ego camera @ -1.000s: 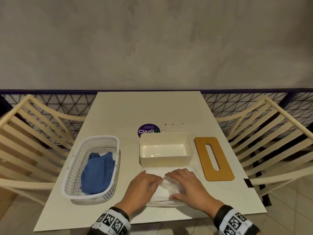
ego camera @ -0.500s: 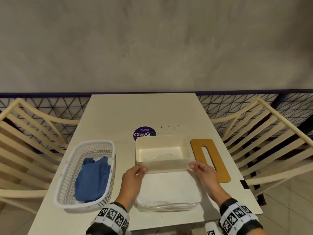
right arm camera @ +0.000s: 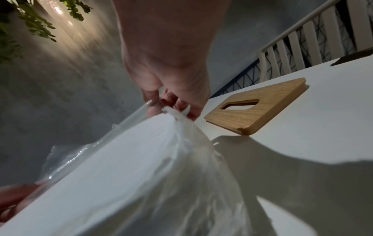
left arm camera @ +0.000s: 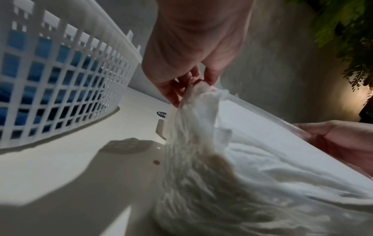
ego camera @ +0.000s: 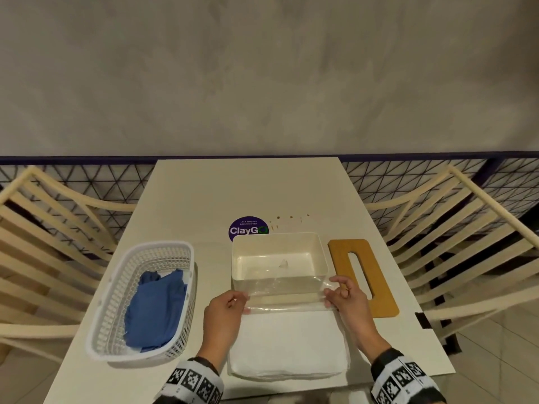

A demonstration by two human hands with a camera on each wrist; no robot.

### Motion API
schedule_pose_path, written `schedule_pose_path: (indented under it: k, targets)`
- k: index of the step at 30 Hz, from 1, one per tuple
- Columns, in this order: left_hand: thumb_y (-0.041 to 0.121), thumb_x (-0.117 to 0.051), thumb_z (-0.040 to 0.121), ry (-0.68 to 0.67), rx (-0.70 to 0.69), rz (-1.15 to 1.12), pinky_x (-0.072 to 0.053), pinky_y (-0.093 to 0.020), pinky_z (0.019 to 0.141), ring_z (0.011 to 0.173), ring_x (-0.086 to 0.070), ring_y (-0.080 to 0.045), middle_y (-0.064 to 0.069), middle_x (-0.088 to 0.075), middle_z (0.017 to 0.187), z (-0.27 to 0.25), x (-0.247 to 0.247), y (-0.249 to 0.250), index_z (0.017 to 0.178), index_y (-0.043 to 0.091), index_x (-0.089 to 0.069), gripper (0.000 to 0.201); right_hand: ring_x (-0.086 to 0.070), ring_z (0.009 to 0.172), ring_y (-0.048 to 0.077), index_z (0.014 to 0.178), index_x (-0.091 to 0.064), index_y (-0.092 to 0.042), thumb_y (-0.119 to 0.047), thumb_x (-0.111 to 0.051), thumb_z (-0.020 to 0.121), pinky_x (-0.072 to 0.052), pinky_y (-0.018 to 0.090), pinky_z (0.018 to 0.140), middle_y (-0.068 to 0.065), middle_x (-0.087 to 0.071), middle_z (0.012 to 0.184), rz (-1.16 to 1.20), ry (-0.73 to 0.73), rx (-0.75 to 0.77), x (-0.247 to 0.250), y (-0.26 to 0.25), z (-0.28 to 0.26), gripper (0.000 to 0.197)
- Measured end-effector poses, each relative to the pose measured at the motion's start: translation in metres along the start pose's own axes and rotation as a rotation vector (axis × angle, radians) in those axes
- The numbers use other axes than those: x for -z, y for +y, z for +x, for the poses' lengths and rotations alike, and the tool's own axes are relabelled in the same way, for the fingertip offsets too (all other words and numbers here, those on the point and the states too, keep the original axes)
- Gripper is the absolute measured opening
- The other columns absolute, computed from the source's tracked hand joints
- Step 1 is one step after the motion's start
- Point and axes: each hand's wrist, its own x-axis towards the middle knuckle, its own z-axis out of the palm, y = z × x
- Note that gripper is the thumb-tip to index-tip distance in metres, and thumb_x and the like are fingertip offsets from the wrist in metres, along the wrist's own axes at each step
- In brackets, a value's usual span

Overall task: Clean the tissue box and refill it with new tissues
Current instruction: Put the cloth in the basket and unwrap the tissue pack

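Observation:
A cream tissue box (ego camera: 320,252) stands open and empty at the table's middle. Its wooden lid (ego camera: 338,258) with a slot lies flat to its right, also seen in the right wrist view as the lid (right arm camera: 268,102). In front of the box lies a white tissue pack (ego camera: 287,342) in a clear plastic wrapper (ego camera: 280,290). My left hand (ego camera: 237,301) pinches the wrapper's far left corner, and my right hand (ego camera: 335,290) pinches its far right corner. The wrapper is stretched up between them over the box's front rim. The wrist views show the bunched plastic (left arm camera: 193,102) in my left fingers and more plastic (right arm camera: 175,115) in my right fingers.
A white plastic basket (ego camera: 175,252) with a blue cloth (ego camera: 154,310) stands at the left. A purple round sticker (ego camera: 248,228) lies behind the box, with small brown spots (ego camera: 288,218) beside it. Slatted chairs (ego camera: 455,243) flank the table; a wall rises behind.
My hands left the top of the pack, spread to its far corners, then lifted the clear wrapper's edge up toward the box.

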Motion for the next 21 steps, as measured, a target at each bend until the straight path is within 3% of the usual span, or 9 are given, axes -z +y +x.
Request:
schedule_pose_path:
  k: [3, 5, 7, 9, 11, 13, 15, 17, 21]
  targets:
    - [0.011, -0.054, 0.089, 0.03, -0.022, 0.131, -0.045, -0.026, 0.062, 0.07, -0.066, -0.016, 0.002, -0.069, 0.073, -0.002, -0.002, 0.0, 0.074, 0.029, -0.066, 0.025, -0.046, 0.059, 0.016, 0.096, -0.054, -0.017, 0.006, -0.061, 0.084, -0.042, 0.02, 0.063, 0.007, -0.041, 0.059, -0.073, 0.043, 0.037, -0.001, 0.001, -0.005, 0.026]
    - [0.009, -0.054, 0.086, 0.031, -0.026, 0.218, -0.044, -0.027, 0.059, 0.062, -0.061, -0.017, -0.003, -0.067, 0.071, -0.002, -0.005, -0.002, 0.092, 0.027, -0.063, 0.02, -0.04, 0.056, 0.013, 0.088, -0.056, -0.015, 0.009, -0.058, 0.084, -0.038, 0.011, 0.051, 0.003, -0.038, 0.057, -0.163, 0.048, 0.048, -0.002, 0.002, -0.007, 0.025]
    - [0.008, -0.054, 0.084, -0.013, -0.015, 0.311, -0.041, -0.024, 0.054, 0.062, -0.06, -0.017, -0.006, -0.07, 0.091, 0.001, -0.006, -0.007, 0.109, 0.029, -0.055, 0.033, -0.04, 0.054, 0.012, 0.077, -0.063, -0.012, 0.011, -0.052, 0.084, -0.032, 0.008, 0.044, 0.001, -0.043, 0.057, -0.281, -0.001, 0.003, -0.006, 0.005, -0.003, 0.027]
    - [0.009, -0.049, 0.087, -0.051, 0.017, 0.416, -0.04, -0.022, 0.055, 0.071, -0.061, -0.016, 0.002, -0.066, 0.113, 0.004, -0.007, -0.009, 0.118, 0.033, -0.051, 0.039, -0.048, 0.062, 0.013, 0.065, -0.065, -0.015, 0.01, -0.046, 0.086, -0.033, 0.01, 0.048, 0.002, -0.055, 0.065, -0.371, -0.056, -0.068, -0.012, 0.006, 0.004, 0.038]
    - [0.011, -0.043, 0.09, -0.077, 0.082, 0.459, -0.043, -0.023, 0.059, 0.078, -0.06, -0.017, 0.005, -0.065, 0.114, 0.009, -0.009, -0.013, 0.113, 0.033, -0.056, 0.034, -0.053, 0.074, 0.013, 0.061, -0.064, -0.019, 0.007, -0.042, 0.089, -0.034, 0.009, 0.054, 0.0, -0.061, 0.078, -0.432, -0.081, -0.116, -0.018, 0.007, 0.012, 0.044]
    - [0.012, -0.039, 0.091, -0.103, 0.172, 0.427, -0.045, -0.027, 0.071, 0.085, -0.06, -0.021, 0.0, -0.067, 0.109, 0.015, -0.011, -0.016, 0.092, 0.032, -0.063, 0.031, -0.053, 0.082, 0.015, 0.062, -0.063, -0.019, 0.005, -0.041, 0.091, -0.034, 0.009, 0.055, 0.002, -0.062, 0.084, -0.438, -0.093, -0.176, -0.022, 0.006, 0.02, 0.044]
    - [0.011, -0.038, 0.09, -0.133, 0.248, 0.352, -0.044, -0.027, 0.075, 0.092, -0.057, -0.022, -0.001, -0.067, 0.107, 0.019, -0.011, -0.016, 0.078, 0.029, -0.066, 0.035, -0.05, 0.073, 0.014, 0.067, -0.064, -0.014, 0.003, -0.042, 0.093, -0.034, 0.009, 0.049, 0.002, -0.058, 0.078, -0.356, -0.119, -0.277, -0.021, 0.001, 0.022, 0.038]
    - [0.007, -0.043, 0.09, -0.144, 0.303, 0.201, -0.041, -0.024, 0.068, 0.091, -0.056, -0.022, -0.005, -0.064, 0.101, 0.023, -0.009, -0.015, 0.072, 0.022, -0.067, 0.034, -0.043, 0.06, 0.01, 0.078, -0.067, -0.008, -0.006, -0.047, 0.096, -0.034, 0.01, 0.044, 0.0, -0.052, 0.068, -0.261, -0.147, -0.368, -0.015, -0.006, 0.018, 0.027]
    - [0.011, -0.047, 0.091, -0.162, 0.448, 0.02, -0.041, -0.027, 0.073, 0.089, -0.056, -0.026, -0.014, -0.064, 0.104, 0.028, -0.002, -0.013, 0.088, 0.007, -0.069, 0.023, -0.046, 0.062, 0.009, 0.096, -0.066, -0.007, -0.033, -0.052, 0.094, -0.037, 0.017, 0.057, -0.002, -0.055, 0.069, -0.285, -0.313, -0.429, -0.001, -0.02, 0.012, 0.03]
